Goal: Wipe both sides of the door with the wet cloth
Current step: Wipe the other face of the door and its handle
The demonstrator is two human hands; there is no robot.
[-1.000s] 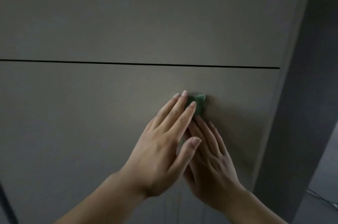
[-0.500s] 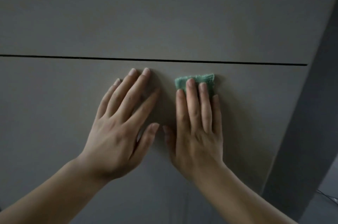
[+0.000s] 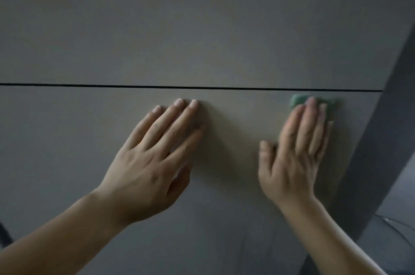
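Presently: right hand (image 3: 294, 157) flat, fingers straight, pressing green cloth (image 3: 299, 99) against door (image 3: 67, 139). Cloth lies at hand's 12 o'clock, just below dark horizontal seam (image 3: 134, 86). Left hand (image 3: 152, 162), at 9 o'clock from right, lies flat on door, fingers extended, holding nothing.

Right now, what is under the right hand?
A green cloth, pressed flat on the door by the right hand with straight fingers. Only its top edge shows past the fingertips; how far it reaches under the palm is hidden.
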